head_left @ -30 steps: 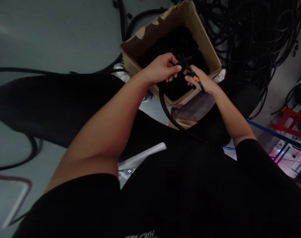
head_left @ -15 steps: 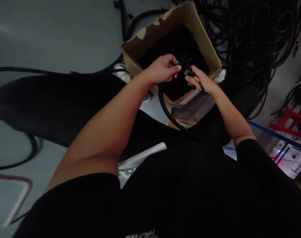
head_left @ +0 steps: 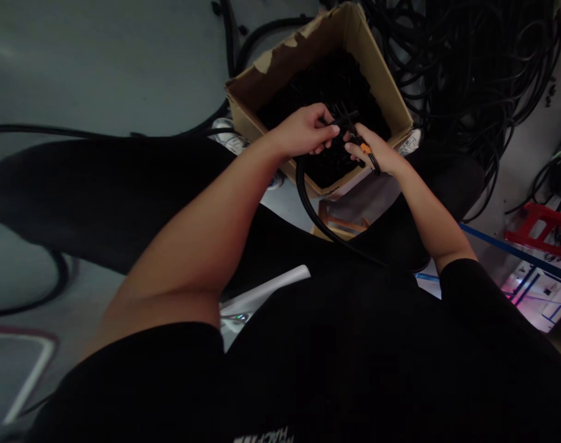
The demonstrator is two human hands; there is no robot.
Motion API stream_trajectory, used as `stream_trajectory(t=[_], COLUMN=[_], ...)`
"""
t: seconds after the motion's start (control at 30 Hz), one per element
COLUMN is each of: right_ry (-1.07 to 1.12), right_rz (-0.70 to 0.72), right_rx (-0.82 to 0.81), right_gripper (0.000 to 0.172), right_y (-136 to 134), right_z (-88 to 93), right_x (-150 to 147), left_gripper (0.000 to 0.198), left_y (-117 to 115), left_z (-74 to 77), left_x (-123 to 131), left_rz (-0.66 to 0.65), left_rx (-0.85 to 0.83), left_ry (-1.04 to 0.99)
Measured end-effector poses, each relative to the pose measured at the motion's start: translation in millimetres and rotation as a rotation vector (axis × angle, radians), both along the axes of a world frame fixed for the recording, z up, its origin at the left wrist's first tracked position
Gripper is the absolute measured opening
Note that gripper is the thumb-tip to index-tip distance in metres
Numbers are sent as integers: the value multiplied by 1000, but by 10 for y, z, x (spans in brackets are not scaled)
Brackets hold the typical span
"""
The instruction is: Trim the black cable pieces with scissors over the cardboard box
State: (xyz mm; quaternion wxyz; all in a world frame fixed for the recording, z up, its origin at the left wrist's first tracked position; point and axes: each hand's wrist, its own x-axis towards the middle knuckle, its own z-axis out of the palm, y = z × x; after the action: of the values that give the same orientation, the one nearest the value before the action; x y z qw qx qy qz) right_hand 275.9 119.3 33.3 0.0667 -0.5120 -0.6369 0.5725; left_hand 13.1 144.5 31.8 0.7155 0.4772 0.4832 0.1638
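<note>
My left hand [head_left: 312, 128] is closed in a pinch on a black cable or hose [head_left: 307, 195], which curves down from it toward my lap. The cable's end sticks out to the right between my hands. In my right hand [head_left: 371, 147] is a pair of scissors [head_left: 366, 149] with orange and black handles, fingers wrapped around them. Their blades point up and lie across the cable's end; whether they touch it is too dark to tell. Both hands are over an open cardboard box [head_left: 248, 109] that holds a heap of small black pieces.
Coils of black cable [head_left: 474, 74] are piled on the floor at the upper right. A red plastic object [head_left: 534, 224] lies to the far right. Loose cable [head_left: 45, 130] runs across the grey floor on the left. Another cardboard box [head_left: 324, 218] shows below the first one.
Both hands stay in nearly the same place above the box. The scissor blades and the cable's end have shifted slightly against each other.
</note>
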Motion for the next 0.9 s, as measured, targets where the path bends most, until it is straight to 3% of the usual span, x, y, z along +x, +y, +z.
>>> stream_trajectory(t=[0.33, 0.63, 0.9], right_ry=[-25, -38, -42], right_rz=[-19, -38, -53], right_rx=[-4, -5, -20], right_gripper=[54, 58, 64], right_y=[-21, -38, -50], right_z=[24, 144, 284], right_x=[-16, -57, -133], left_gripper=[35, 30, 35], left_y=[5, -15, 12], left_z=[97, 347, 157], left_x=[21, 61, 23], left_rz=[-5, 2, 0], left_rx=[-23, -70, -2], left_ry=[71, 154, 59])
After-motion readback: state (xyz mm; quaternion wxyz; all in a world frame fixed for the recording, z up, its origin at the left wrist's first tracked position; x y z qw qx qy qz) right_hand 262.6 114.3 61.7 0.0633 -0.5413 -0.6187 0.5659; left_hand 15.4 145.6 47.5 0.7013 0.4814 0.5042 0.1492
